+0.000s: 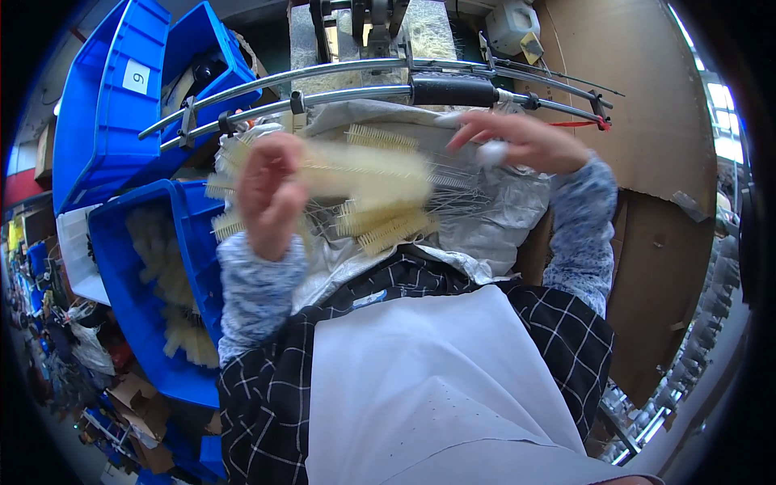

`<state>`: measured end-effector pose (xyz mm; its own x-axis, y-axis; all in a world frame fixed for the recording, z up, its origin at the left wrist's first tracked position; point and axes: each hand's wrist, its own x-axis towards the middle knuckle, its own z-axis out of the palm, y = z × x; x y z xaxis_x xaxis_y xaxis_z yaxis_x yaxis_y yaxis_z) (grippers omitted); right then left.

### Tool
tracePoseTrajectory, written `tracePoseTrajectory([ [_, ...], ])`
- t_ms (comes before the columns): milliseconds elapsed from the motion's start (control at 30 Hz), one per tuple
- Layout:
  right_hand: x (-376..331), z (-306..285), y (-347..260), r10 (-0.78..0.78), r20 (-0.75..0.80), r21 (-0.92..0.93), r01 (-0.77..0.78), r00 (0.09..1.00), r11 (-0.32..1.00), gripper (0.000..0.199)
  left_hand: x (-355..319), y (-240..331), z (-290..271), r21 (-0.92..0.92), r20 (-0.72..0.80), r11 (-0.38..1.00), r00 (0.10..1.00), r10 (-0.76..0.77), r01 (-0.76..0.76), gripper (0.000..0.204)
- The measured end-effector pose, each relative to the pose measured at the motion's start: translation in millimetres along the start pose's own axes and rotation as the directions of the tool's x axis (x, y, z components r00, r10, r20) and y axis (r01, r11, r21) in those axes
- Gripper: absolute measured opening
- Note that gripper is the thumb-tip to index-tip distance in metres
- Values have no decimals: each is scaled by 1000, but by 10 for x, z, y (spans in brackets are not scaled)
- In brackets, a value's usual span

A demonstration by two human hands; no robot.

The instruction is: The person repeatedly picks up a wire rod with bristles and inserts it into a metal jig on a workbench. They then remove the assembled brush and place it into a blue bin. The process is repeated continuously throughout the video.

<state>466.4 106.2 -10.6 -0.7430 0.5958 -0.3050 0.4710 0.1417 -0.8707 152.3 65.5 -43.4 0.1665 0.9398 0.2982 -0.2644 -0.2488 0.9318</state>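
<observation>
My left hand (272,194) is curled, its fingers closed at one end of a cream bristle brush (364,171). Motion blurs that brush, which lies crosswise above a pile of similar twisted-wire brushes (394,233). Their thin wire stems (457,187) point to the right across a white sheet (505,222) at my lap. My right hand (525,144) hovers over the sheet's far right side with its fingers apart and nothing in them. White wrapping (492,153) covers one of its fingers.
Two metal rails (347,97) with a black sleeve (454,91) cross just beyond the pile. At left, a blue bin (198,242) holds more brushes, and other blue bins (105,105) stand behind it. Cardboard (622,89) rises on the right.
</observation>
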Motion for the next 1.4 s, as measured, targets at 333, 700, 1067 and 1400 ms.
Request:
tracePoseTrajectory([
  [333, 824, -12, 586, -278, -751, -594, -430, 598, 680, 24, -318, 40, -609, 897, 74, 442, 991, -111, -17, 47],
  [700, 964, -300, 909, -119, -836, -517, -696, 536, 498, 26, -857, -107, -1317, 851, -148, 355, 826, -545, 386, 53],
  [1067, 1094, -471, 1057, -64, -787, -556, -661, 613, 504, 33, -696, 136, -1280, 557, -59, 672, 830, -554, 488, 31],
  [1400, 694, -523, 1212, -52, -933, -340, -825, 356, 451, 45, -305, 542, -1125, 525, -125, 842, 990, -68, 124, 27],
])
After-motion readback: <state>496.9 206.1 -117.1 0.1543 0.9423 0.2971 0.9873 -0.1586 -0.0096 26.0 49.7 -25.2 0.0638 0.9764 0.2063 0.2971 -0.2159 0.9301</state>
